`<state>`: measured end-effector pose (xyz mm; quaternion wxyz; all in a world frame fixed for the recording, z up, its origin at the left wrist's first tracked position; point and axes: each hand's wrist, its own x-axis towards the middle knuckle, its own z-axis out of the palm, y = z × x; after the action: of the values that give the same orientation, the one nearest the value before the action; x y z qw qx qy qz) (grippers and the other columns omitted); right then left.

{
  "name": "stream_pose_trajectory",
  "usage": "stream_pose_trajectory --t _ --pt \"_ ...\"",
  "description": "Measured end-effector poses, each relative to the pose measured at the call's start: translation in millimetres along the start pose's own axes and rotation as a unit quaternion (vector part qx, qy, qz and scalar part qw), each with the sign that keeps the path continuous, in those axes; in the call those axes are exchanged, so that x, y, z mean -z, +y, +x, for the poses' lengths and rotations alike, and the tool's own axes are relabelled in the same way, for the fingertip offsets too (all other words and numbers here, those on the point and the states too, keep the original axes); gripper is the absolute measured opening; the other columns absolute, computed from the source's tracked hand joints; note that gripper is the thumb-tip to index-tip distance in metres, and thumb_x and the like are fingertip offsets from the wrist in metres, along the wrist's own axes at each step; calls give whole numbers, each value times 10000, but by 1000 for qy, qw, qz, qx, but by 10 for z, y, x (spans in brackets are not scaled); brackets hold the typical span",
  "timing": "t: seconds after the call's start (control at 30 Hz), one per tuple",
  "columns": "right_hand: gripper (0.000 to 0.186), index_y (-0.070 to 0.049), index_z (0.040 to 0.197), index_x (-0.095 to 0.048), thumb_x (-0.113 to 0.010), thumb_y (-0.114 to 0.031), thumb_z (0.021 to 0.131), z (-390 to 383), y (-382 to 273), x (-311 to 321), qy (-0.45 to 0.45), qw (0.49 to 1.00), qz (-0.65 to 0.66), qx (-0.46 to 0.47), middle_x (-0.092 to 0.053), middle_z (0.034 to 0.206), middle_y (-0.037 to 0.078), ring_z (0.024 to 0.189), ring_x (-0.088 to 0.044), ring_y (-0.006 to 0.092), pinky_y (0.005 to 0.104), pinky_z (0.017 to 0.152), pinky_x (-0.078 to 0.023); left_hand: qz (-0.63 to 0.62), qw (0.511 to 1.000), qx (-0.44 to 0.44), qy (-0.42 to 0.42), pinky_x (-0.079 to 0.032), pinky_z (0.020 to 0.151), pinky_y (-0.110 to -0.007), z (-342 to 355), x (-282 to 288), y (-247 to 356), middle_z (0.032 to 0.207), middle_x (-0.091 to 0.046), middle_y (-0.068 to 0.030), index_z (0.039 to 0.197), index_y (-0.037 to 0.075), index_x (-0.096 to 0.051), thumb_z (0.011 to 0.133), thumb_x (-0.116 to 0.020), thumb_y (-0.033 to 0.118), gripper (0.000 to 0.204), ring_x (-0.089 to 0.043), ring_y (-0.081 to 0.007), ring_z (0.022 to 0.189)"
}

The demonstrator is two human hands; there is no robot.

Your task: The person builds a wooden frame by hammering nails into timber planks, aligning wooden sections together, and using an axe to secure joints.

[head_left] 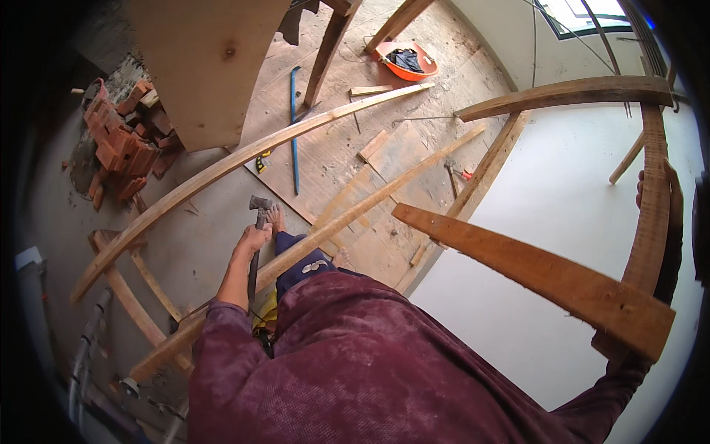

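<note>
My left hand [254, 238] is closed round the dark handle of a hammer [260, 203], held upright over my lower body, with my bare foot [275, 217] below. My right hand [668, 175] is at the far right, fingers wrapped round an upright wooden timber [643, 237]; much of that hand is hidden behind it. A reddish board [518, 266] reaches from that timber toward the middle, and a darker beam [562, 94] meets the timber's top. A long pale batten [370, 192] passes diagonally beside my left arm.
Another long batten [251, 148] crosses at left, near stacked red bricks [122, 148] and a plywood panel [192, 66]. On the plywood-covered floor lie a blue pry bar [294, 133], offcuts and an orange basin [410, 70]. A white wall and window [584, 15] are at right.
</note>
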<state>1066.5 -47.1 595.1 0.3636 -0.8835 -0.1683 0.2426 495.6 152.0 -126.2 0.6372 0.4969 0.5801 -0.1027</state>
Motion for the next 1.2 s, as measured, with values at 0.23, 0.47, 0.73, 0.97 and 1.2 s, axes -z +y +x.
stream_pose_trajectory --t 0.23,0.47,0.73,0.97,1.2 --pt "553 6 1087 -591 -563 -531 962 633 -54 -191 -11 999 10 31 -635 843 91 715 -659 188 322 604 -576 -131 991 -33 10 -454 961 -358 -216 630 12 1257 -650 -121 1342 29 -598 936 -629 238 458 -610 -204 1136" --pt "557 15 1089 -600 -562 -526 964 1263 -69 -202 -27 996 32 73 -649 855 105 731 -666 208 339 636 -582 -147 987 -52 50 -444 1059 -365 -593 995 -67 1380 -584 -196 1390 -38 -532 959 -597 204 498 -586 -250 1257" --pt "531 17 1082 -638 -561 -496 969 2288 656 -863 -103 986 124 48 -691 890 174 790 -684 291 399 792 -577 -129 989 -55 49 -438 1043 -325 -546 764 -17 1331 -628 -172 1358 -18 -578 937 -603 165 459 -593 -228 1244" --pt "573 51 1253 -498 -707 -90 739 2638 2078 -2994 160 961 161 160 -619 1008 124 838 -627 218 332 789 -532 -1 988 -135 77 -471 974 -341 -922 928 334 1210 -696 -170 1309 9 -624 934 -607 201 422 -653 -265 1142" --pt "667 52 1305 -464 -703 -3 685 2105 2790 -4474 195 921 329 66 -610 995 122 791 -621 209 322 720 -529 246 931 -221 155 -415 1064 -407 -544 1467 1168 1375 -556 -234 1391 10 -525 912 -623 210 528 -533 -375 1273"
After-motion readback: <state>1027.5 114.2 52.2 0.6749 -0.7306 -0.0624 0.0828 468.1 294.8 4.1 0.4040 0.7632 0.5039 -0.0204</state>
